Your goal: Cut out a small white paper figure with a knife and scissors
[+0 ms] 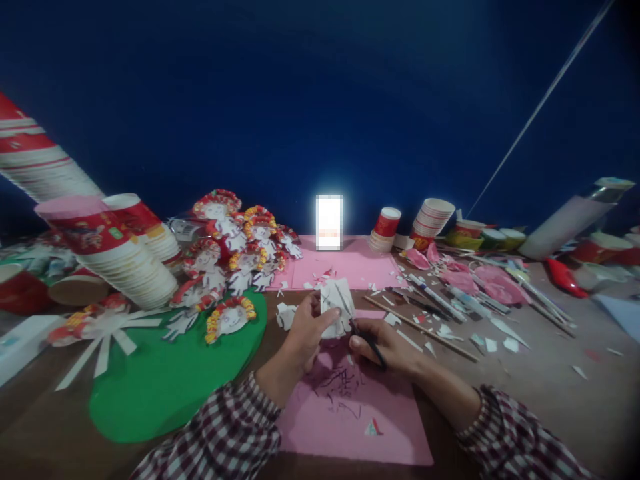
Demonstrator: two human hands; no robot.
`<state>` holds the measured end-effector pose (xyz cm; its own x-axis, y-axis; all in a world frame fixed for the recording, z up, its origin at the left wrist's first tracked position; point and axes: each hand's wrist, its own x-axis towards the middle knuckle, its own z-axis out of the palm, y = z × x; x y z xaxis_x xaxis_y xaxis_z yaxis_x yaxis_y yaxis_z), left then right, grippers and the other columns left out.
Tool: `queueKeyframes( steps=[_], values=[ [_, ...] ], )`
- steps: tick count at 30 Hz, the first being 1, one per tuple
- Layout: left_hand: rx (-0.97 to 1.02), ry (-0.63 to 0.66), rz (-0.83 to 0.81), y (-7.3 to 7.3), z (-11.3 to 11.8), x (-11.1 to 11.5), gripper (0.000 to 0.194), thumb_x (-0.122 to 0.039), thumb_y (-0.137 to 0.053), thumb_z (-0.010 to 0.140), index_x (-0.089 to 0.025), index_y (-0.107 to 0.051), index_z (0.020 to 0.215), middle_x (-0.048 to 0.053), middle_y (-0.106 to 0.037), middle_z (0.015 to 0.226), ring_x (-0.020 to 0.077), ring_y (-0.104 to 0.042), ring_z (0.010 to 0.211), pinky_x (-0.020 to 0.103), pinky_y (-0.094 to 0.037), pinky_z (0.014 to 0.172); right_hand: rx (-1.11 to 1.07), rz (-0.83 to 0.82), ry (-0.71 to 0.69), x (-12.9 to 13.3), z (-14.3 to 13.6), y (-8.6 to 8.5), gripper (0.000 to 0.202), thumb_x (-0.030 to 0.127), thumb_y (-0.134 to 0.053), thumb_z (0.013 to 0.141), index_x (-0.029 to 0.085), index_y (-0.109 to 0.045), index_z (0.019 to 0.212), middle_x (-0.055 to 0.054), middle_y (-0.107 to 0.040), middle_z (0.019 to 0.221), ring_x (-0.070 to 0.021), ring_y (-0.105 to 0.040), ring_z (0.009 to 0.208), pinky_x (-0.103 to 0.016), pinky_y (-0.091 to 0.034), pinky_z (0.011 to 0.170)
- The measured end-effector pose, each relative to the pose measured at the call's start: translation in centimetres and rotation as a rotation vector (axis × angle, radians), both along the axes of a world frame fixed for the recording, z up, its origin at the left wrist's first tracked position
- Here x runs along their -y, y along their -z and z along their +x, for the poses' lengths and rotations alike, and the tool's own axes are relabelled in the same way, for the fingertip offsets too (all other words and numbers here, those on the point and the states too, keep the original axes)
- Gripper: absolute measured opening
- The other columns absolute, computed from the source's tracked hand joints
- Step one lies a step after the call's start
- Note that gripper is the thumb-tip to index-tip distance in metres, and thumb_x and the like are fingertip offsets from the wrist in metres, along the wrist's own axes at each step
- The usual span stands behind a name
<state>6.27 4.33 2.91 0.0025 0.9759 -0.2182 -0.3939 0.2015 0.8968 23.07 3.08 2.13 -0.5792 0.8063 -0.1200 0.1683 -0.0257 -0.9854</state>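
Observation:
My left hand (306, 328) pinches a small white paper piece (336, 300) with dark lines drawn on it, thumb on its front. In my right hand (384, 343) is a pair of scissors (371, 348) with black handles, the fingers closed round them. The scissor blades meet the paper's lower right edge, mostly hidden by it. Below both hands lies a pink sheet (360, 433) with dark scribbled strokes and a small scrap (373, 427). Just left of the held paper is another white cut piece (287, 316).
A green paper shape (165, 393) lies left, with several paper cup figures (231, 319) on and behind it. Stacked paper cups (120, 253) lean at far left; more cup stacks (433, 223) stand at back right. A wooden stick (425, 328), pens (440, 298) and scraps lie right.

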Motion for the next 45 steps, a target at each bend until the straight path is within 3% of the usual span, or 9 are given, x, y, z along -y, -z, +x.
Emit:
queueKeyframes(
  steps=[45],
  values=[
    [0.013,0.014,-0.029,0.38,-0.06,0.22,0.046,-0.029,-0.081,0.055,-0.016,-0.059,0.093,0.001,-0.065,0.076,0.0139,-0.060,0.063,0.027,-0.049,0.060,0.010,0.000,0.049,0.31,-0.23,0.26,0.046,0.061,-0.061,0.081,0.018,-0.049,0.074,0.004,-0.052,0.057,-0.0071,-0.045,0.044,-0.018,-0.034,0.040]
  ],
)
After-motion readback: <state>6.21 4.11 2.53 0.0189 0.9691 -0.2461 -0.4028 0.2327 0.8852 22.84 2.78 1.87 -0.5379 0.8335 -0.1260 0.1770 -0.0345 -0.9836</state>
